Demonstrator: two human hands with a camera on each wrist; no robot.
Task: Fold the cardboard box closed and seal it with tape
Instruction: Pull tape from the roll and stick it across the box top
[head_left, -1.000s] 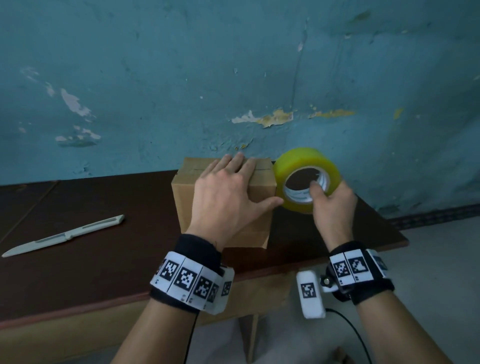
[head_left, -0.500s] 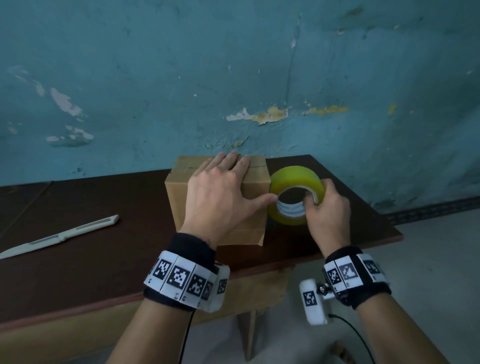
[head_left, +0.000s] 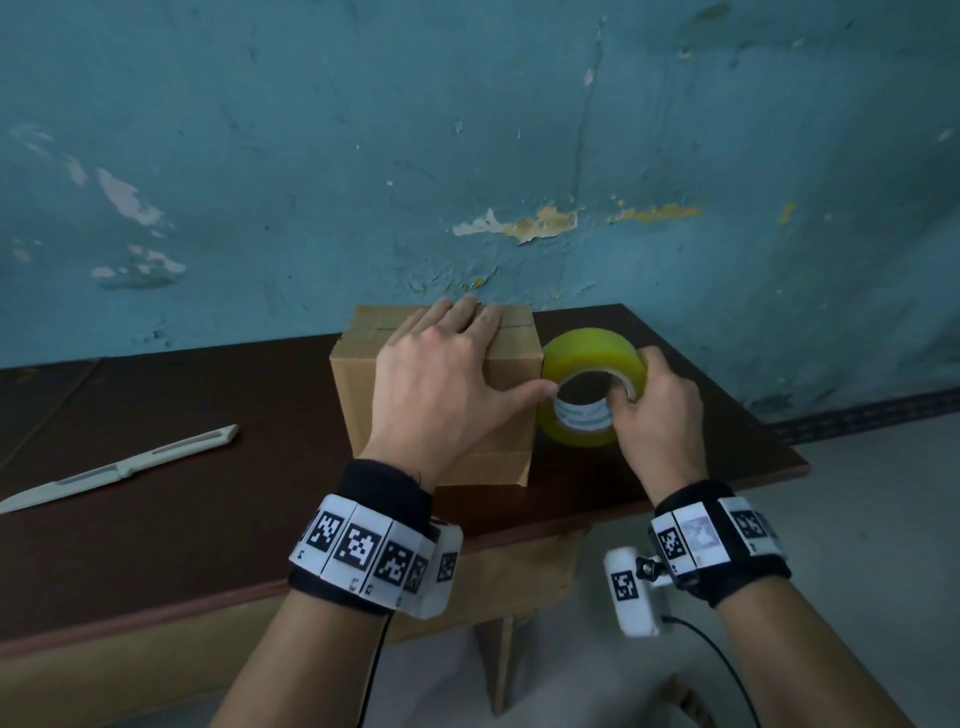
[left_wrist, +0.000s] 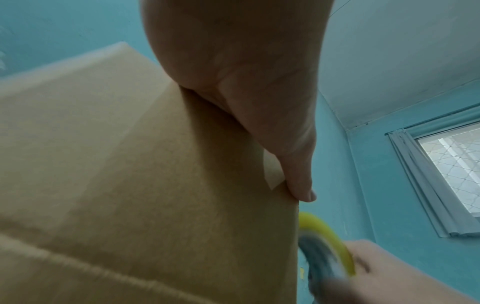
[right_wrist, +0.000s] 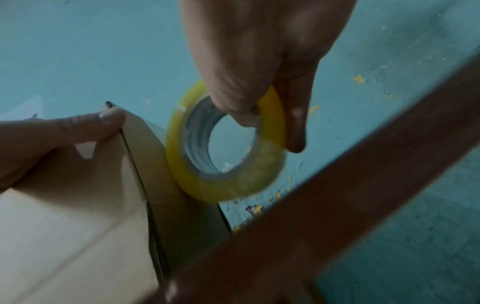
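Note:
A small brown cardboard box (head_left: 358, 395) stands on the dark table (head_left: 156, 519) with its flaps folded shut. My left hand (head_left: 441, 384) lies flat on the box's top, fingers straight, thumb (left_wrist: 298, 185) at the box's near right corner. My right hand (head_left: 654, 410) grips a yellow tape roll (head_left: 587, 358), thumb through its core, fingers over the outer rim. The tape roll (right_wrist: 226, 162) is pressed against the right side of the box (right_wrist: 78, 205). In the left wrist view the box (left_wrist: 130, 185) fills the frame and the roll (left_wrist: 327, 236) shows at the lower right.
A white plastic knife (head_left: 114, 470) lies on the table to the left. The blue wall (head_left: 467, 156) stands right behind the box. The table's front edge (head_left: 519, 535) runs just under my wrists, and its right corner is close to my right hand.
My right hand has lowered the tape roll from level with the box's top down along the box's right side. The left hand has stayed flat on the box.

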